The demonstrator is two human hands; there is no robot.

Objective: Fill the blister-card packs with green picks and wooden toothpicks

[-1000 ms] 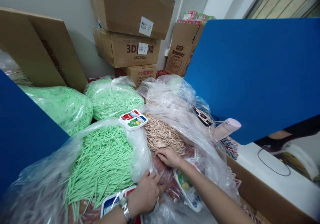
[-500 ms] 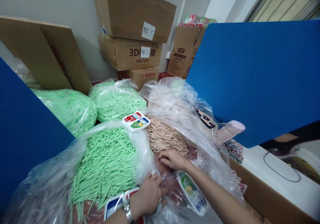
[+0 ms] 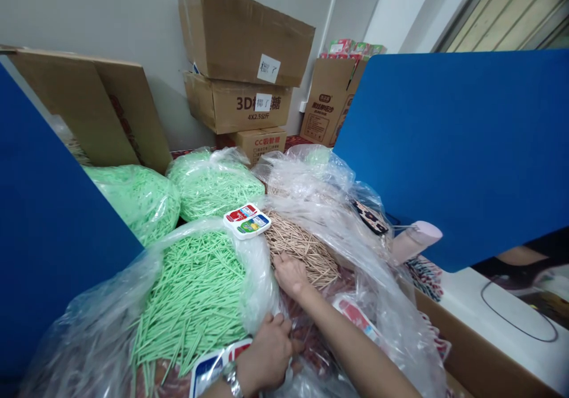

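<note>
Light green sticks (image 3: 191, 291) fill an open clear plastic bag, and thin brown sticks (image 3: 300, 244) lie in another beside it. My right hand (image 3: 290, 274) is at the near left edge of the brown sticks, fingers curled together; whatever they grip is too small to make out. Lower down, my left hand (image 3: 269, 350), below a metal wristwatch (image 3: 232, 380), is closed by the clear plastic, its fingertips partly hidden. A white package with red and green labels (image 3: 248, 220) rests between the bags. Another labelled package (image 3: 208, 371) is partly under my left wrist.
A red-and-white package (image 3: 355, 315) lies beside my right forearm. More bags of green sticks (image 3: 213, 184) stand behind. Stacked cartons (image 3: 246, 36) are at the back. Blue panels (image 3: 462, 155) flank both sides. A pink cylindrical container (image 3: 415, 241) is at right, near a cardboard edge (image 3: 480, 350).
My right hand has moved up and left to the brown sticks. By its forearm a red label now shows where a green one was. My left hand stays nearly in place.
</note>
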